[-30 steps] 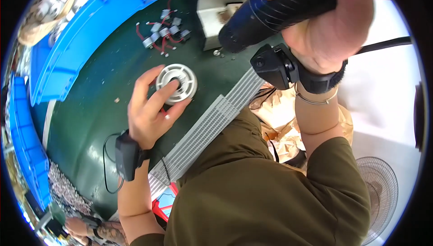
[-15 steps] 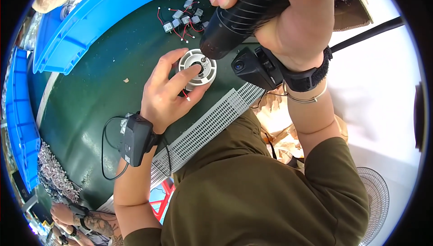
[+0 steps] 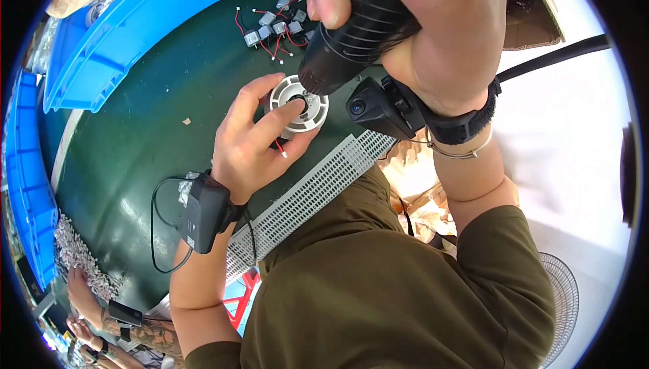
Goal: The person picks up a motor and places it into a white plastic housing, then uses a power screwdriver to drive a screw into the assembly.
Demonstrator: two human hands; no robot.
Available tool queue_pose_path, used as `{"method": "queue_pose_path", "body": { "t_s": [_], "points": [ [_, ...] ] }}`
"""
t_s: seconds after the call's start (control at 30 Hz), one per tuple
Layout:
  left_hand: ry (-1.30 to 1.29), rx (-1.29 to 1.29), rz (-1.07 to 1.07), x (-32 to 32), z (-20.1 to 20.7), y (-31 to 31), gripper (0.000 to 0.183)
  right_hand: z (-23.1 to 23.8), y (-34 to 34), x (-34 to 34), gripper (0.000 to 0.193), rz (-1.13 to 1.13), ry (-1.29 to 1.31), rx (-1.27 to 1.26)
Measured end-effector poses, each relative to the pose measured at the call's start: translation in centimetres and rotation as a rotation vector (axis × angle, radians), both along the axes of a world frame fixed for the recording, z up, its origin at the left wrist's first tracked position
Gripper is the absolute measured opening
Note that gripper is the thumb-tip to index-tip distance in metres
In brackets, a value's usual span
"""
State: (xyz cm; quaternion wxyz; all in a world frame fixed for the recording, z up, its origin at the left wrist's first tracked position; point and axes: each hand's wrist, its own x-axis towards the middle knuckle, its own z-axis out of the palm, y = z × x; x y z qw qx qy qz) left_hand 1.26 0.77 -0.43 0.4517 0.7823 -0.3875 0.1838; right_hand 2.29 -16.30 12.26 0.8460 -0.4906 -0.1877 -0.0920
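My left hand (image 3: 245,140) is closed around a white round plastic housing (image 3: 319,116) on the green table, thumb and fingers at its rim and the index finger on its dark centre. A short red wire (image 3: 279,147) with a white connector sticks out below the housing. My right hand (image 3: 449,44) grips a black electric screwdriver (image 3: 355,37) that slants down over the housing. Its nose is at the upper right of the housing's face, hiding the bit and the spot under it. Beyond lie several small motors (image 3: 280,28) with red and black wires.
Long blue bins (image 3: 128,37) line the far and left sides. A heap of small metal parts (image 3: 81,261) lies at the left, with another person's hand (image 3: 82,296) beside it. A grey perforated strip (image 3: 304,200) runs along the near table edge. A fan (image 3: 560,301) stands at the lower right.
The screwdriver's nose has come down closer over the housing, covering the bit that showed before. The other person's hand has moved up to the heap of metal parts.
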Motion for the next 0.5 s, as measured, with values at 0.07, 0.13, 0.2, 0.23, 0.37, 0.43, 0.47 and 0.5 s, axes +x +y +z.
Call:
{"method": "queue_pose_path", "body": {
  "t_s": [0.07, 0.13, 0.2, 0.23, 0.37, 0.43, 0.47, 0.5],
  "points": [
    [0.007, -0.011, -0.01, 0.08, -0.23, 0.01, 0.036, -0.22, 0.04, 0.24, 0.028, -0.023, -0.002, -0.011],
    [0.006, -0.015, -0.01, 0.14, -0.31, 0.02, 0.037, -0.47, 0.16, 0.47, 0.029, -0.043, -0.003, -0.02],
    [0.004, -0.016, -0.005, 0.11, -0.34, 0.04, 0.037, -0.72, 0.36, 0.67, 0.029, -0.058, -0.004, -0.028],
    [0.012, -0.022, -0.01, 0.12, -0.37, -0.04, 0.037, -0.85, 0.41, 0.75, 0.03, -0.068, -0.006, -0.032],
    [0.025, -0.034, -0.015, 0.02, -0.29, -0.13, 0.037, -1.06, 0.64, 0.75, 0.031, -0.106, -0.027, -0.04],
    [0.003, -0.03, -0.006, -0.07, -0.14, -0.12, 0.037, -0.85, 0.77, 0.48, 0.031, -0.126, -0.046, -0.041],
    [-0.012, -0.03, 0.002, -0.17, -0.04, -0.13, 0.036, -0.67, 0.84, 0.26, 0.032, -0.136, -0.057, -0.04],
    [-0.022, -0.026, 0.003, -0.38, -0.08, -0.21, 0.036, -0.47, 0.89, 0.02, 0.032, -0.134, -0.067, -0.036]
  ]
}}
